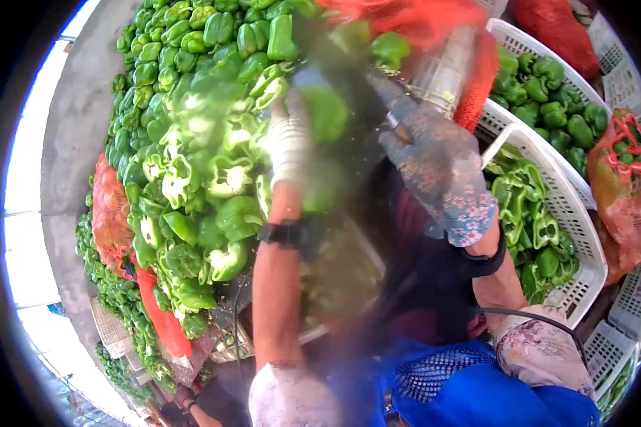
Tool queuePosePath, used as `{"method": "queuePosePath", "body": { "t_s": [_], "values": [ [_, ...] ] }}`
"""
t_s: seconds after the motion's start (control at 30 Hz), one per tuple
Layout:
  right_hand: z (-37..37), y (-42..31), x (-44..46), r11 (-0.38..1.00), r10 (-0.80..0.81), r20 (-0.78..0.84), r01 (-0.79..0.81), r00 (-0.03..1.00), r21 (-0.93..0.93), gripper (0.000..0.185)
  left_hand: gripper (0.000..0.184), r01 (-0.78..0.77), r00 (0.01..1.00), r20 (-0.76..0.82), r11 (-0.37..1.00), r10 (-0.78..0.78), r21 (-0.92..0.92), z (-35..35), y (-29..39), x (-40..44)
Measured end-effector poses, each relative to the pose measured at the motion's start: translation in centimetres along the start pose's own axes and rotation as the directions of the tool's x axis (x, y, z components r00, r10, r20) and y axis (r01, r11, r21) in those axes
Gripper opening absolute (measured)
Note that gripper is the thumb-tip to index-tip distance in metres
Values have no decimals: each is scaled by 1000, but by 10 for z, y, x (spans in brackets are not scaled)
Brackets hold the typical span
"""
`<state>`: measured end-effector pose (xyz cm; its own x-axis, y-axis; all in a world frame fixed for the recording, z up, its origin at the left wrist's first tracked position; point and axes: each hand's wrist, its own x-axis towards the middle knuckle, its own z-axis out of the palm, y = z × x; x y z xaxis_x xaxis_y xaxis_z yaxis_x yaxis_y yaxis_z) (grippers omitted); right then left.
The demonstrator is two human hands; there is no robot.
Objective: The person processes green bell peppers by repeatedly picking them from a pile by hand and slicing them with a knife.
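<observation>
My left hand (290,142), in a whitish glove, reaches over the heap among cut peppers. A green bell pepper (325,114) is at its palm side, and the fingers seem closed on it, though a smear blurs this area. My right hand (438,160) wears a blue-grey floral glove. Its fingers are wrapped around what looks like a small knife (402,132); a short handle and a bit of metal show, the rest is hidden. Opened pepper halves (231,176) with pale insides lie beside my left hand. Another whole pepper (389,50) sits beyond my right hand.
A large heap of whole green peppers (185,39) rises at the left and far side. At right stand a white crate (584,274) of cut peppers and another crate (502,32) of whole ones. Red mesh bags (623,192) lie around. Another person's arm (201,415) shows at lower left.
</observation>
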<state>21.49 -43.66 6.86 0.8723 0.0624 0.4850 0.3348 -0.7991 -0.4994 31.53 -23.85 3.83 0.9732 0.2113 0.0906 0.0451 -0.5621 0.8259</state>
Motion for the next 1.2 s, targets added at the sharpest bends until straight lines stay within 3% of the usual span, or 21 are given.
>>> {"method": "queuePosePath", "body": {
  "t_s": [0.03,0.17,0.23,0.33,0.43,0.5,0.53,0.63,0.7,0.77,0.83,0.87,0.9,0.93,0.97,1.03,1.07,1.13,1.17,1.2],
  "values": [
    [2,0,-8,999,-8,6,9,1000,-33,48,60,-62,997,-49,995,66,79,4,-5,-3],
    [-13,-4,-13,999,-50,-60,51,997,16,43,58,25,991,-135,993,-9,116,11,-2,-5],
    [-29,-12,-10,995,-72,-122,80,990,59,41,55,1,982,-181,955,56,298,10,-1,-8],
    [-50,-23,-1,988,-107,-196,126,975,88,43,52,44,985,-173,975,-5,220,12,0,-10],
    [16,4,-4,974,-183,38,186,982,-129,30,50,-54,972,-199,944,124,324,14,-4,-12],
    [54,8,5,969,-235,76,239,969,-55,22,48,-50,977,-184,952,110,301,12,0,-15],
    [46,-4,17,976,-161,134,178,978,-125,19,48,-56,975,-187,942,123,331,11,3,-10],
    [48,-2,22,959,-190,209,227,959,-169,21,49,18,989,-144,940,33,340,7,-2,-9],
    [42,13,4,952,-296,-63,300,953,65,25,37,14,983,-177,940,50,340,8,0,-8],
    [22,14,-9,946,-267,-194,295,944,134,30,35,-89,978,-121,871,167,483,5,0,-9],
    [-16,1,-9,985,-161,-134,168,978,43,36,37,-44,996,-61,938,69,343,8,-21,3],
    [-27,0,-9,994,-109,-88,108,990,-16,39,43,65,998,-3,990,-65,123,9,-22,13],
    [-32,2,-9,994,-59,-20,57,998,-93,42,47,185,979,122,956,-161,-228,11,-26,14],
    [-36,4,-7,985,-12,43,19,999,-169,44,53,346,936,243,783,-253,-516,4,-3,0],
    [-26,9,-10,986,-74,27,77,997,-145,46,64,374,927,258,694,-272,-615,7,17,-16],
    [6,18,-24,976,-194,-11,192,981,-101,50,84,365,925,146,710,-352,-602,12,40,-22],
    [6,4,-21,976,-149,80,160,986,-149,50,90,244,963,36,810,-266,-533,7,30,-6],
    [11,-21,0,981,-156,90,165,984,-101,52,102,30,986,-145,946,-80,-322,-8,-7,27],
    [19,-32,11,984,-153,93,160,984,-77,53,102,124,961,-182,914,-207,-387,-32,10,22],
    [37,-40,25,940,-305,59,311,950,-142,40,93,-17,977,-187,847,-98,-532,-54,2,39]
  ]
}}
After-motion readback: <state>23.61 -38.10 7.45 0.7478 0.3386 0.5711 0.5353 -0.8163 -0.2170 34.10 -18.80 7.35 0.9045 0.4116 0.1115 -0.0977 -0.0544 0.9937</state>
